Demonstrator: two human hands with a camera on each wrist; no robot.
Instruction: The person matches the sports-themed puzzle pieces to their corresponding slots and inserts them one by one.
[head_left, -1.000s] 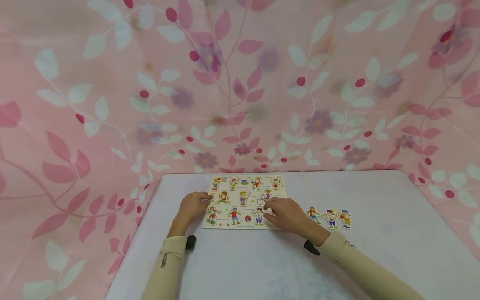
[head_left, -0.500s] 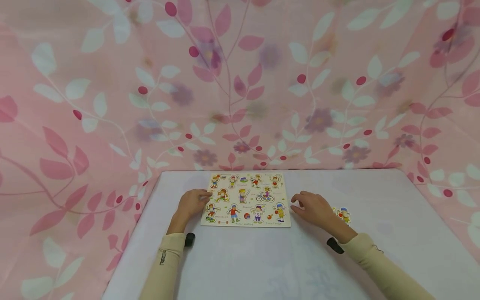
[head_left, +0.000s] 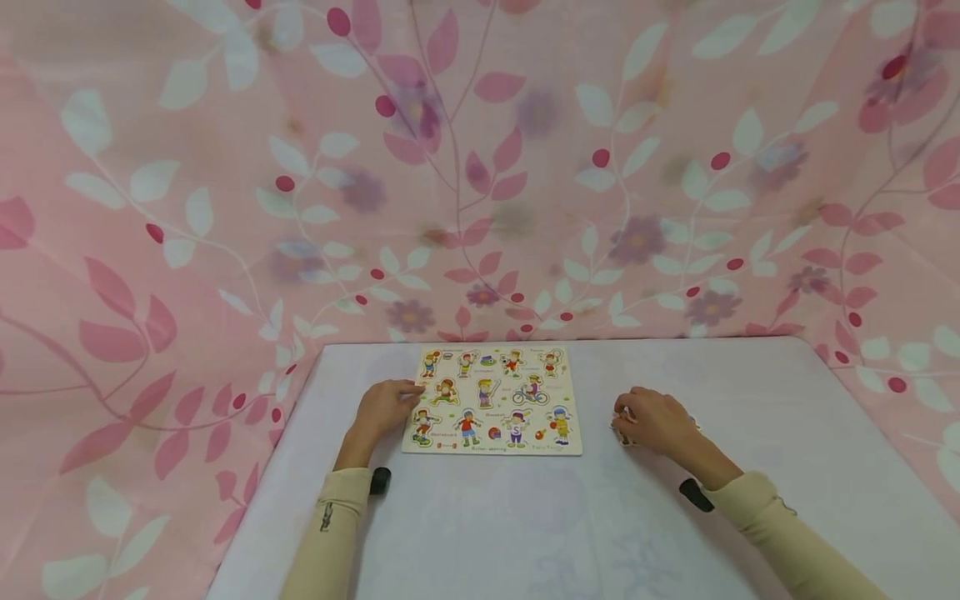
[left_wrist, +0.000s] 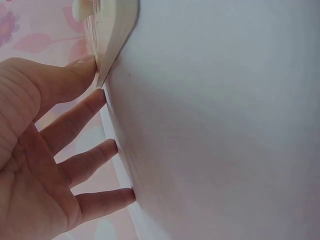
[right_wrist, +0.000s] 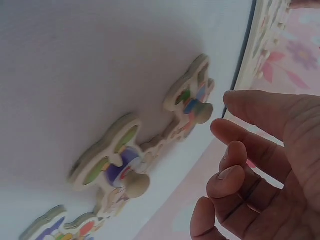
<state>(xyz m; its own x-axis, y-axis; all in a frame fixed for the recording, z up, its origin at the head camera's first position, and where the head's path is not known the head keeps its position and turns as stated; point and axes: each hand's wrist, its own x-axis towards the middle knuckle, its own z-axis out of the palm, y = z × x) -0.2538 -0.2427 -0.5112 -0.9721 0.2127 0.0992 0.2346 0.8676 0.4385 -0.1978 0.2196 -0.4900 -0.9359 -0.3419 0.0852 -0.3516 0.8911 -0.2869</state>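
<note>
A cream puzzle board [head_left: 467, 398] printed with children at sports lies flat on the table. My left hand [head_left: 384, 410] is at its left edge. In the left wrist view the thumb [left_wrist: 75, 80] touches the board's edge, while the straight fingers rest fingertips-down on the table. To the right of the board, my right hand [head_left: 652, 423] hovers over loose wooden puzzle pieces. Its thumb [right_wrist: 255, 107] and forefinger are slightly parted right by the round knob of the nearest piece [right_wrist: 187, 100]. A second knobbed piece [right_wrist: 117, 167] and a third [right_wrist: 60, 230] lie behind it.
A white cloth covers the table [head_left: 487, 525]. Behind it hangs a pink curtain [head_left: 480, 208] with leaf patterns. A black wrist camera [head_left: 696, 495] is under the right forearm, another camera [head_left: 380, 481] by the left one.
My right hand has moved right from the board's lower right to the loose pieces. A figure in yellow now shows at that corner. The left hand has stayed at the board's left edge.
</note>
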